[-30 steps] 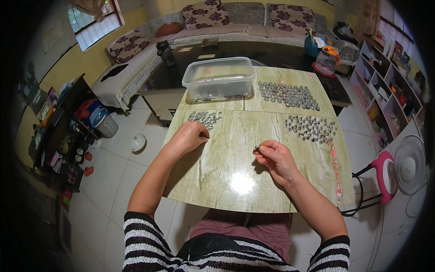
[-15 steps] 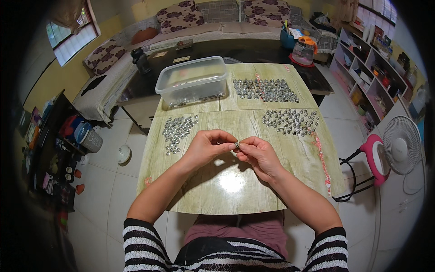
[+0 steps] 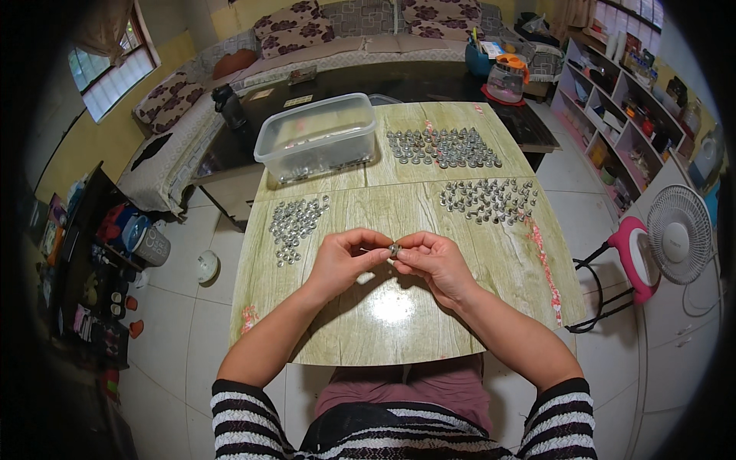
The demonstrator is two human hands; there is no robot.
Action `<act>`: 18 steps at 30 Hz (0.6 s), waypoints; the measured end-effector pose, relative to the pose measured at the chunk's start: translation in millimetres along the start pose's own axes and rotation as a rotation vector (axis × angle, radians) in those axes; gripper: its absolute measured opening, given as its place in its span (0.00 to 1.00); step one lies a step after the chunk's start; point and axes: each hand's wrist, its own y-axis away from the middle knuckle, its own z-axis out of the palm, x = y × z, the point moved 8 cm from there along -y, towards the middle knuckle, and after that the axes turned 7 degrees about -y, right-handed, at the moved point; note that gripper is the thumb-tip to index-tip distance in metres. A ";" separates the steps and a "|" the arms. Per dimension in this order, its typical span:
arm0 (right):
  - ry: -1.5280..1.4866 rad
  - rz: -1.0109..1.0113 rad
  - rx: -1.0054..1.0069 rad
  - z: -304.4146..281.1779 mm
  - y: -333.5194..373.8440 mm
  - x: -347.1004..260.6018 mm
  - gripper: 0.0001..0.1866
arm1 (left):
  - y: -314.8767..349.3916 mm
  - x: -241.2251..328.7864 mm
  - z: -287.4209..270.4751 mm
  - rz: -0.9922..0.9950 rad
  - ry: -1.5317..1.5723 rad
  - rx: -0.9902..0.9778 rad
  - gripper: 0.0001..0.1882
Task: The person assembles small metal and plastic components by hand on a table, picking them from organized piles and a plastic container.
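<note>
Over the middle of the wood-patterned table (image 3: pixel 345 337), my left hand (image 3: pixel 343 262) and my right hand (image 3: pixel 438 268) meet fingertip to fingertip. Both pinch one small round silvery metal piece (image 3: pixel 394 250); its exact kind is too small to make out. Left of my left hand lies a loose group of shiny round caps (image 3: pixel 297 222). Beyond my right hand are scattered small metal pieces with upright stems (image 3: pixel 491 201). Farther back, several rows of round metal pieces (image 3: pixel 441 147) stand close together.
A clear plastic box (image 3: pixel 318 142) with small pieces at its bottom stands at the table's far left. Behind is a dark table (image 3: pixel 337 84) bearing a jug with an orange lid (image 3: pixel 507 79). A pink-edged stool (image 3: pixel 635 257) and a white fan (image 3: pixel 678 234) are at right.
The view has shifted slightly. Both hands stay together at the small metal piece, which now shows more between the fingertips; the groups on the table look the same.
</note>
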 end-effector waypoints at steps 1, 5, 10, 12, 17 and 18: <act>0.005 0.013 0.003 -0.9 0.2 1.1 0.08 | 0.8 0.9 -0.3 0.024 -0.027 0.011 0.08; 0.039 0.019 0.009 -1.0 0.1 2.1 0.07 | 2.7 2.1 2.6 0.041 0.001 0.003 0.08; 0.110 0.023 0.015 -0.9 0.9 4.1 0.07 | 5.7 7.8 0.1 0.103 -0.043 0.085 0.09; 0.124 0.010 0.010 -0.9 1.0 4.7 0.07 | 6.1 7.0 0.9 0.105 -0.016 0.087 0.09; 0.261 -0.025 -0.008 2.9 1.9 5.9 0.11 | 7.8 6.8 5.0 0.114 0.028 0.069 0.10; 0.261 -0.026 -0.008 2.9 2.2 6.0 0.11 | 7.9 7.6 5.6 0.134 0.063 0.064 0.09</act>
